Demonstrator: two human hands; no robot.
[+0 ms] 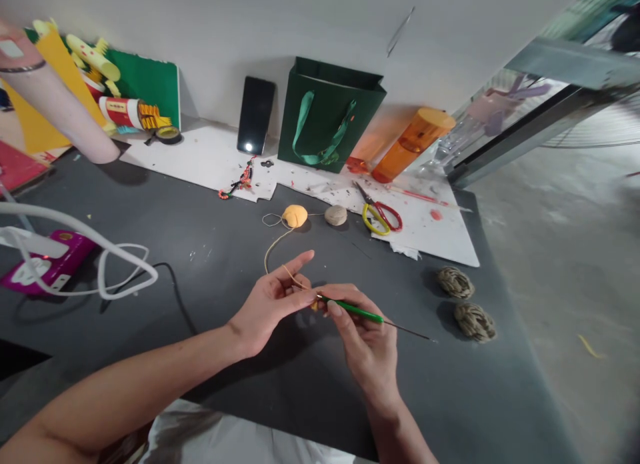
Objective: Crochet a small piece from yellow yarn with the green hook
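Observation:
My right hand (367, 341) holds a crochet hook with a green handle (357, 310), its thin metal end sticking out to the right. My left hand (273, 304) pinches a small bit of yellow crochet work (315, 305) at the hook's tip, index finger stretched out. Yellow yarn (267, 254) runs from the left fingers up to a yellow ball (295, 216). A grey-beige ball (335, 215) lies just right of the yellow one. The stitches between the fingertips are too small to make out.
Scissors (381, 217) lie on white board beyond my hands. Two olive yarn bundles (475, 322) sit at the right. A green bag (327, 117), a phone (255, 115) and an orange bottle (413, 144) stand behind. A purple power strip (47, 263) with cables is at the left.

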